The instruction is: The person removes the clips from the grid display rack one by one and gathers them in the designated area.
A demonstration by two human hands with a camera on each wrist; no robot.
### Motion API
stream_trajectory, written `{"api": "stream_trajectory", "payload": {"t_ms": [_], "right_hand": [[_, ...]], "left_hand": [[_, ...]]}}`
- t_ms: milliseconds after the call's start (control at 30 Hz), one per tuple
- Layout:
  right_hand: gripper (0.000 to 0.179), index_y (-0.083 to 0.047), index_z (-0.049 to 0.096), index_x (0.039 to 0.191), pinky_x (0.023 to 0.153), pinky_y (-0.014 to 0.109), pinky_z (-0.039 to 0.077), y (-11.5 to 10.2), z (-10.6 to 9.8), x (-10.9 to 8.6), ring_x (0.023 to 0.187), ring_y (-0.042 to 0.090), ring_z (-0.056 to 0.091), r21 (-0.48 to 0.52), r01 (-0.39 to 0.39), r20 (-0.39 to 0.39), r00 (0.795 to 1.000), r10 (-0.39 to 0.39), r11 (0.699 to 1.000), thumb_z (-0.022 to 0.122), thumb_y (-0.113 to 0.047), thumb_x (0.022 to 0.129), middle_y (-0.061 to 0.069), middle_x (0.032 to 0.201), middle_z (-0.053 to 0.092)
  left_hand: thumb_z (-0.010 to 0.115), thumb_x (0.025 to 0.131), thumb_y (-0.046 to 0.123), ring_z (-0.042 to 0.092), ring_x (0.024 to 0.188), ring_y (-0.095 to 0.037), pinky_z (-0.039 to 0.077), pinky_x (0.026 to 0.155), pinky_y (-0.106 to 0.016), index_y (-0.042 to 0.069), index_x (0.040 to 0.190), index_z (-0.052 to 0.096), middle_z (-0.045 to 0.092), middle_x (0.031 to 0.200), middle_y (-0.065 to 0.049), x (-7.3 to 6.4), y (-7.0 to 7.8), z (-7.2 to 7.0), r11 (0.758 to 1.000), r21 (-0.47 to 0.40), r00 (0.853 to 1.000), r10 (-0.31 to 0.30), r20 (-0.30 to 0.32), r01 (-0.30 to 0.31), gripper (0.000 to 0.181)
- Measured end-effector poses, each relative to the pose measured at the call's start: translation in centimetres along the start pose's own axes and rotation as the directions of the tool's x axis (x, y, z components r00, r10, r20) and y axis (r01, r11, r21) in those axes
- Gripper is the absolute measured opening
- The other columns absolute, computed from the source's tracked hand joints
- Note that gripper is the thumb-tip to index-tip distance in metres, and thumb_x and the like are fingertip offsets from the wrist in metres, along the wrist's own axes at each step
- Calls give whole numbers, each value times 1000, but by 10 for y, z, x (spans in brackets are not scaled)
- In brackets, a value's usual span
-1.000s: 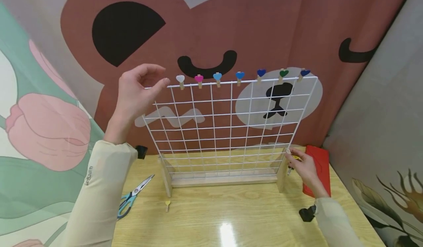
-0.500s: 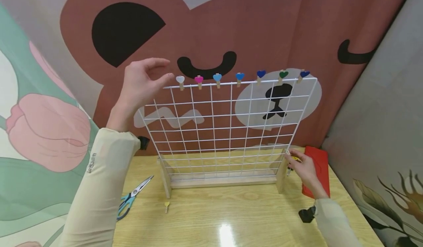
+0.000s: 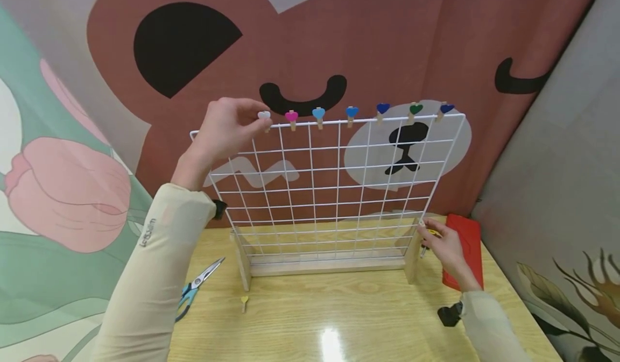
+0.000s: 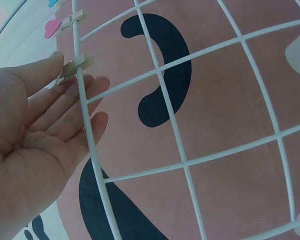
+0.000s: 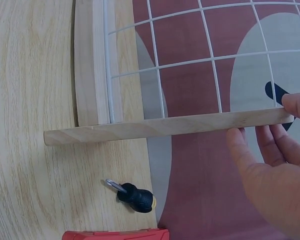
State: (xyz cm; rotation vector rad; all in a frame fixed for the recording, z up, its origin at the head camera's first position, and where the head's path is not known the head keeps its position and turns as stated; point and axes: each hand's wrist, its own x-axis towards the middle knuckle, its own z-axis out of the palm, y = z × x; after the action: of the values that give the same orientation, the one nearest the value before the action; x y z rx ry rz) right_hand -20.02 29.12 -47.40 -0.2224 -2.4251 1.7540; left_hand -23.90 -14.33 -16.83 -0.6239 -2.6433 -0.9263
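Note:
A white wire grid stands upright in a wooden base, with several heart-topped clothespins along its top bar. My left hand is at the leftmost one, the white-heart clothespin, pinching it between thumb and fingertips. In the left wrist view that clothespin sits across the grid's edge bar, beside a pink-heart clothespin. Low on the right side, my right hand grips the upper end of the wooden side post with thumb and fingers.
On the wooden table, a yellow-heart clothespin lies before the base's left end, with scissors left of it. A stubby screwdriver and a red case lie beyond the right post. A printed curtain hangs behind.
My left hand has moved right along the top bar, from beside the white-heart clothespin onto it, and its fingers have closed on it. The right hand has stayed at the post.

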Motion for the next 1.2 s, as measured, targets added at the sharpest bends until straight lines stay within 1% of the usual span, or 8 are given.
{"api": "stream_trajectory", "payload": {"t_ms": [133, 300, 433, 533, 633, 833, 1067, 1200], "right_hand": [[56, 8, 44, 138, 78, 23, 54, -1, 0, -1, 82, -4, 61, -2, 5, 0, 1000, -5, 1000, 57, -29, 97, 27, 131, 48], [56, 9, 43, 137, 75, 18, 53, -3, 1, -1, 82, -5, 60, 4, 13, 5, 1000, -13, 1000, 57, -28, 97, 29, 131, 47], [55, 8, 45, 137, 76, 19, 53, -3, 2, -1, 82, -7, 59, 11, 12, 8, 1000, -12, 1000, 57, -29, 97, 27, 131, 48], [55, 8, 45, 136, 75, 18, 53, -2, 3, -1, 82, -6, 59, 13, 6, 8, 1000, -6, 1000, 58, -29, 97, 26, 130, 48], [54, 8, 46, 136, 75, 19, 53, -2, 3, -1, 82, -5, 60, 13, 3, 5, 1000, -3, 1000, 58, -29, 97, 26, 129, 49], [56, 6, 46, 136, 75, 19, 53, -3, 1, -1, 82, -3, 61, -1, -4, 7, 1000, 4, 1000, 58, -32, 97, 25, 130, 49], [59, 6, 44, 138, 75, 16, 52, -3, -1, -2, 83, -3, 62, 0, -11, 19, 1000, 11, 1000, 57, -33, 97, 26, 132, 47], [58, 7, 44, 138, 77, 19, 53, -2, 0, -1, 83, -5, 61, 6, -9, 17, 1000, 9, 1000, 57, -32, 97, 26, 132, 47]], "left_hand": [[63, 94, 26, 67, 97, -19, 50, 84, -39, 10, 115, 68, 72, 94, -6, 0, 1, 0, 1000, 2, 1000, 5, -4, -5, 27], [62, 94, 26, 68, 90, -19, 49, 78, -36, 9, 111, 70, 71, 87, -7, 0, 1, -1, 999, -2, 998, 34, -47, -35, 25], [64, 94, 26, 67, 83, -16, 44, 71, -32, 10, 107, 71, 71, 84, -5, 0, 1, -3, 1000, 0, 998, 31, -60, -31, 22], [65, 93, 25, 65, 81, -14, 43, 68, -30, 10, 105, 72, 71, 84, -5, -1, 0, -5, 1000, -4, 998, 16, -60, -16, 21], [66, 92, 25, 64, 81, -14, 43, 68, -30, 10, 105, 73, 72, 86, -5, -1, 0, -6, 1000, -13, 998, 2, -58, -3, 21], [69, 90, 26, 63, 85, -14, 44, 72, -30, 11, 103, 75, 73, 87, -5, -1, 1, -7, 999, -36, 998, -33, -55, 31, 21], [71, 89, 21, 63, 80, -14, 43, 67, -28, 9, 100, 76, 73, 84, -7, 0, 5, -5, 1000, -17, 996, -7, -89, 6, 17], [71, 89, 20, 63, 80, -15, 42, 66, -28, 9, 98, 76, 73, 83, -7, 1, 6, -4, 1000, -7, 995, -4, -100, 3, 15]]}}
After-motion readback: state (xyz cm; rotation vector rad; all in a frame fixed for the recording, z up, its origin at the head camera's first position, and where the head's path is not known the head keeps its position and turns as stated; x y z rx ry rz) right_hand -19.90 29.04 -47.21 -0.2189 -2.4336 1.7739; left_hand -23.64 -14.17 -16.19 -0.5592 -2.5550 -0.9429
